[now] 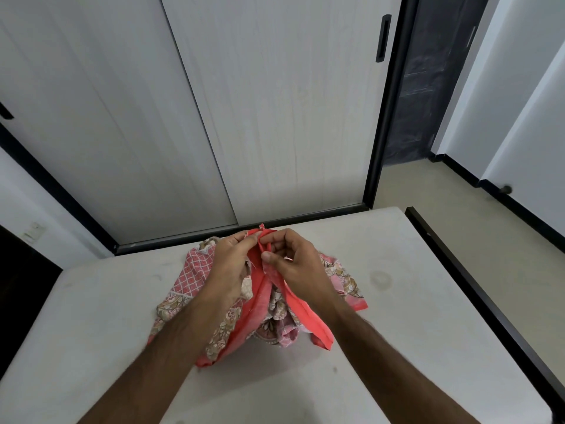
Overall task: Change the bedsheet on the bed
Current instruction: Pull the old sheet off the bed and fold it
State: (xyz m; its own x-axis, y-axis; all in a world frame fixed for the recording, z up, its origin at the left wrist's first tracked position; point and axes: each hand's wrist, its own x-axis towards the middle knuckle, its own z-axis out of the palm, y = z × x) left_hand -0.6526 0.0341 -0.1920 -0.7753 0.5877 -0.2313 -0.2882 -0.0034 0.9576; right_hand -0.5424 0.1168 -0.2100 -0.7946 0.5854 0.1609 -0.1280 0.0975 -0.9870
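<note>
One bare mattress (pixel 382 301) under me | bedsheet (pixel 275 313) bunched mid-bed at 12 o'clock: soft, light, limp, likely to slump unless held by its hem | red hem (pixel 260 289): best hold | left hand (pixel 232 261), right hand (pixel 293 264) both pinching it

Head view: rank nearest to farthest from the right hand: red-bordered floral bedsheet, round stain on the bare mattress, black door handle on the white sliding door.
1. Red-bordered floral bedsheet: pinched by the right hand itself.
2. Round stain: on the bare white mattress, to the hand's right.
3. Black door handle: high on the white sliding door, beyond the bed.
</note>
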